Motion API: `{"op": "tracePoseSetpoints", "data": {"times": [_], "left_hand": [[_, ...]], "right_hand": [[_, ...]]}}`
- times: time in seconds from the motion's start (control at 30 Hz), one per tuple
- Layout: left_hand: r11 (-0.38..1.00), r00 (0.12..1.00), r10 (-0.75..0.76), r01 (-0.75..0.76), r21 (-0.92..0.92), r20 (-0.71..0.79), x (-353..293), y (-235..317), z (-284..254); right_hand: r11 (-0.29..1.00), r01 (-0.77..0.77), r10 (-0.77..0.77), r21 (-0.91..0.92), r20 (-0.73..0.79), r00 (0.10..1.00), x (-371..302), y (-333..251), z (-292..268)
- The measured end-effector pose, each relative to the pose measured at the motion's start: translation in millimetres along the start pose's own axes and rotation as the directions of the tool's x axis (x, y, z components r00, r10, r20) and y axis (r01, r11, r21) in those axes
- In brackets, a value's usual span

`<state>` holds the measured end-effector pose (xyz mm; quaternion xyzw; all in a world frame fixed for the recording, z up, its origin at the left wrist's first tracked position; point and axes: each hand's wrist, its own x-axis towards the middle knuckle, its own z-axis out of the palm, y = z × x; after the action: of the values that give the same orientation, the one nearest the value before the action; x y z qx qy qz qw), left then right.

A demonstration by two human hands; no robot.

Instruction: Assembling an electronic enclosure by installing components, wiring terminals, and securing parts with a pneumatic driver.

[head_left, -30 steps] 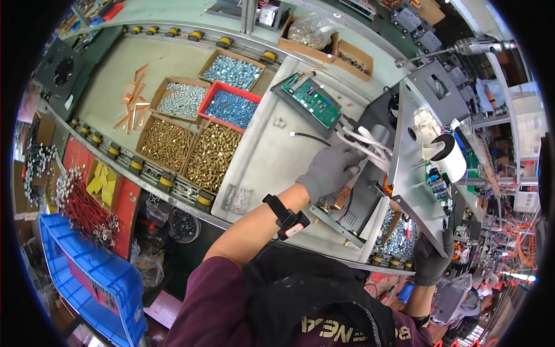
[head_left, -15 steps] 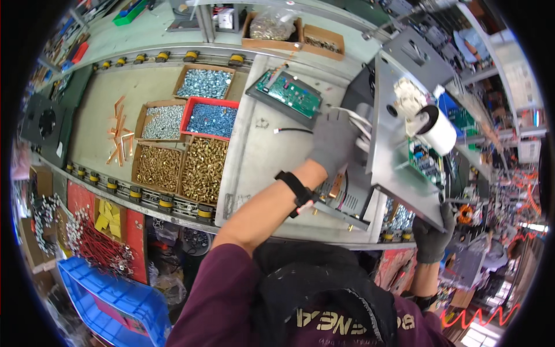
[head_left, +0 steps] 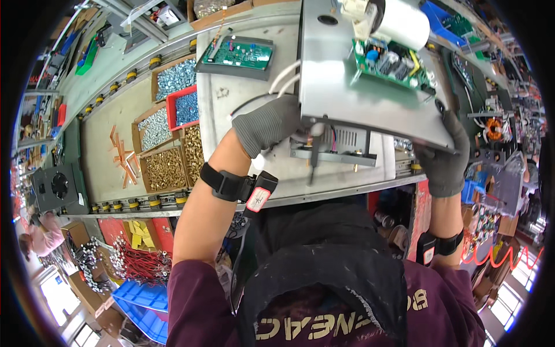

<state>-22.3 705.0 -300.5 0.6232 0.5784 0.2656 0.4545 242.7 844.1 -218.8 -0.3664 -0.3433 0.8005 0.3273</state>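
Note:
A grey metal panel (head_left: 329, 87) is raised and tilted over the worktable, carrying a green circuit board (head_left: 396, 66) and a large white cylinder (head_left: 404, 24). My right hand (head_left: 446, 156), in a grey glove, is closed around its near right corner. At its near left corner is my gloved left hand (head_left: 267, 124), the fingers wrapped in behind the edge and partly hidden. White cables (head_left: 284, 80) come out from the panel's left side. Beneath it lies a slotted metal chassis (head_left: 341, 144), mostly covered.
Another green board on a dark plate (head_left: 240, 55) lies at the back. To the left sit boxes of brass fasteners (head_left: 165, 168), silver fasteners (head_left: 155, 127) and a red tray of blue-grey ones (head_left: 186, 109). Copper strips (head_left: 122, 156) lie beyond, and rollers (head_left: 133, 203) line the near edge.
My left hand has moved from the cables to the panel's near left corner. The panel has swung round, its near edge now running more across my view. The right hand kept its corner.

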Motion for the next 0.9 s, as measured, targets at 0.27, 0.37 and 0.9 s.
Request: {"op": "tracePoseSetpoints", "data": {"times": [0.27, 0.37, 0.9], "left_hand": [[-0.014, 0.968, -0.172, -0.188, -0.982, -0.183, 26.0, -25.1, 118.2], [-0.039, 0.875, -0.414, -0.294, -0.955, -0.252, 42.7, -11.6, 138.9], [0.723, 0.477, -0.237, -0.496, -0.482, -0.846, 91.5, -72.1, 195.3]], "right_hand": [[0.996, -0.085, 0.080, -0.021, -0.171, 0.982, -3.9, 48.3, 7.3], [0.983, -0.146, 0.130, -0.113, -0.138, 0.982, -4.0, 76.5, -12.5], [-0.178, 0.710, -0.136, -0.681, 0.732, 0.668, -4.6, 141.3, -92.8]]}}
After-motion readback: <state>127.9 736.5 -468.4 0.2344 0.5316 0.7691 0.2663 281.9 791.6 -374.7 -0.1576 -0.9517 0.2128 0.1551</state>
